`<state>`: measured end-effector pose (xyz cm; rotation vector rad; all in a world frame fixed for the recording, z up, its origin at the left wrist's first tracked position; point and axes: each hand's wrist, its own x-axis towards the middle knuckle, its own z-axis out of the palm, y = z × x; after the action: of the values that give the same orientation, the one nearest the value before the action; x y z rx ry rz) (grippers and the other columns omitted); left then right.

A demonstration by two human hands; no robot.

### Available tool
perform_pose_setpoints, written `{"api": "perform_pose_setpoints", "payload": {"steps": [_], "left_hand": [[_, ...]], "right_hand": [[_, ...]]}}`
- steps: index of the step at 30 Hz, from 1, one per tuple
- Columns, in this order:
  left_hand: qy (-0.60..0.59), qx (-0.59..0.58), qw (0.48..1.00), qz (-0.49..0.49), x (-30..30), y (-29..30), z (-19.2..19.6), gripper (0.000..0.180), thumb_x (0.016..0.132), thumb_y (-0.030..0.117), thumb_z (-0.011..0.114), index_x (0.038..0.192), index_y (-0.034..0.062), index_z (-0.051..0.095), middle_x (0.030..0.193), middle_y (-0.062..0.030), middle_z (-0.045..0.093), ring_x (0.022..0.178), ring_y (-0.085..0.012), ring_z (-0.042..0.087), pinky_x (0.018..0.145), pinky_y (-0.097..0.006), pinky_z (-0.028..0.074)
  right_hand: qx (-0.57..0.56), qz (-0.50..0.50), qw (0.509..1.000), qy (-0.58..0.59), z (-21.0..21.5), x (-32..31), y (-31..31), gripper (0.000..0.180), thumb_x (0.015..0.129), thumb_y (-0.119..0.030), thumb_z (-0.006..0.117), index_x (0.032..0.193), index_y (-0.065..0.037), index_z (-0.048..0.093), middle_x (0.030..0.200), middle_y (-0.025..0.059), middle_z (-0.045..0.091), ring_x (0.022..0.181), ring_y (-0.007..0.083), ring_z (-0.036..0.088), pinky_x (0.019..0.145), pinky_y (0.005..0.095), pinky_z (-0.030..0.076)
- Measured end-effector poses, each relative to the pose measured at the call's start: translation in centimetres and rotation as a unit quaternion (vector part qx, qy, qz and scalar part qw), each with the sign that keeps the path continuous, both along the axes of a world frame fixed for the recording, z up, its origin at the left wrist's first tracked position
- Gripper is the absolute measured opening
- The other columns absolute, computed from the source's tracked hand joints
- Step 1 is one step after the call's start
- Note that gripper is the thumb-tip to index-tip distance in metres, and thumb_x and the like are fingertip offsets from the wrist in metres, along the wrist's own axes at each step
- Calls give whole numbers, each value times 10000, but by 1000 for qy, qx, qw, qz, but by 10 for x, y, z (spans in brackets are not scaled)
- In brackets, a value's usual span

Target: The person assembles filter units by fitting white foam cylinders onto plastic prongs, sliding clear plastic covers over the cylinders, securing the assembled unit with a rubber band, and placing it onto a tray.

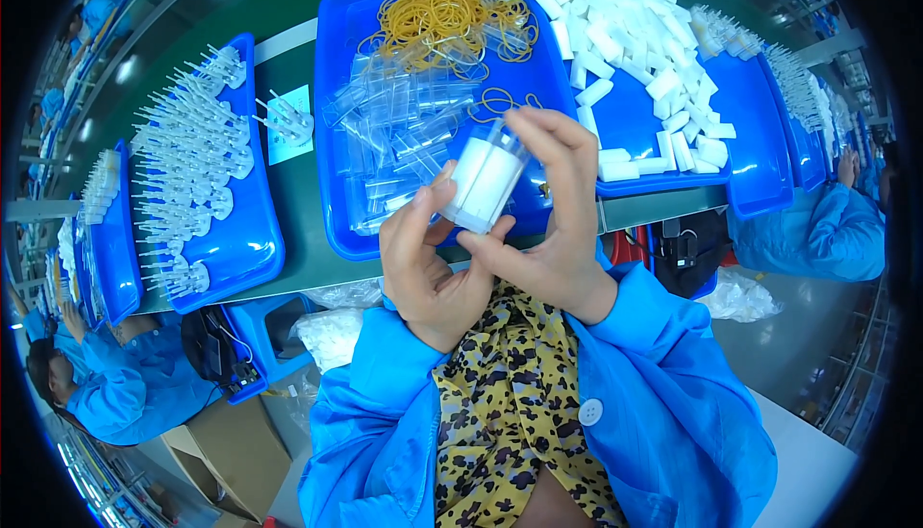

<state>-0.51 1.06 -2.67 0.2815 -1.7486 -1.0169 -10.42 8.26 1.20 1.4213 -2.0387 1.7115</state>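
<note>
A clear plastic tube (486,177) packed with white pieces sits tilted between both hands, just above the near rim of the middle blue tray (332,143). My left hand (423,264) grips its lower end with thumb and fingers. My right hand (553,215) holds the upper end, fingers curled over the top. Empty clear tubes (404,134) and a heap of yellow rubber bands (447,13) lie in that tray.
A blue tray (635,124) at the right holds several white blocks (625,37). At the left, a blue tray (245,230) holds rows of clear spiked parts. People in blue coats sit at the left (125,384) and right (836,230). A green table (298,239) runs under the trays.
</note>
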Motion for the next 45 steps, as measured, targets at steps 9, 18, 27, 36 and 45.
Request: {"api": "perform_pose_setpoints", "payload": {"steps": [9,18,27,36,45], "left_hand": [[-15,231,936,-265,11,-21,13,807,672,-108,704,1382,1,337,1370,-127,261,1321,-288,365,1007,-419,475],[-87,238,926,-281,17,-34,28,815,664,-72,777,1385,22,409,1338,-116,331,1208,-271,494,962,-417,525],[-135,175,940,-259,21,-39,30,788,676,98,837,1335,-51,430,1227,-128,404,1138,-311,550,895,-426,566],[-148,110,957,-223,24,-39,31,778,657,-10,807,1354,31,465,1257,-135,447,1146,-263,542,892,-385,565],[-4,336,890,-308,15,-23,42,635,792,-75,657,1363,-31,382,1366,-151,341,1210,-302,510,954,-410,508]], "right_hand": [[38,168,983,-62,6,-29,12,696,659,-77,755,1296,-23,479,1245,167,541,1138,331,533,972,413,426],[72,206,970,-110,7,-28,17,815,657,-104,767,1385,-34,408,1250,115,602,1140,290,570,992,404,422],[75,203,976,-27,7,-34,14,809,611,-136,754,1357,-48,452,1192,111,632,1052,288,605,913,384,459],[76,245,964,-71,0,-36,13,807,640,-130,744,1373,-33,420,1261,129,574,1112,268,572,970,384,438],[-225,384,592,-672,-11,-33,6,776,757,-183,626,1430,9,290,1442,249,349,1384,417,263,1158,476,239]]}}
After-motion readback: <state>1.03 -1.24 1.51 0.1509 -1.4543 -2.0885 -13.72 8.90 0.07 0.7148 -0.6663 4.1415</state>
